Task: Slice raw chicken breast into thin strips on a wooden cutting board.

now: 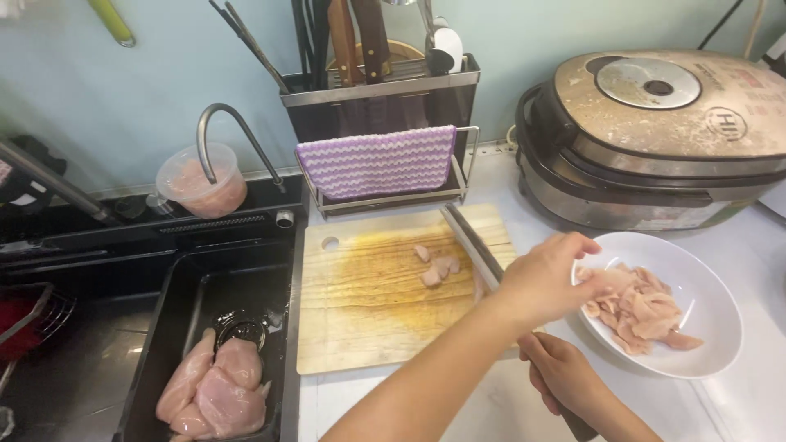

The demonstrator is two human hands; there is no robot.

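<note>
My left hand [547, 278] reaches across to the white plate [711, 295] on the right, its fingertips pinching a pale raw chicken slice [604, 282] at the plate's left rim. More chicken slices [647, 315] are heaped on the plate. My right hand [565, 375] sits below the left forearm, gripping the dark handle of a long knife [471, 241]. The blade points up and left over the wooden cutting board [368, 303]. A few cut chicken pieces [438, 266] remain on the board beside the blade.
A black sink [164, 327] on the left holds whole raw chicken breasts [214, 389]. Behind it are a curved faucet [223, 123] and a plastic cup [201, 180]. A utensil rack with a purple-white cloth [377, 160] stands behind the board. A large rice cooker [655, 139] is at back right.
</note>
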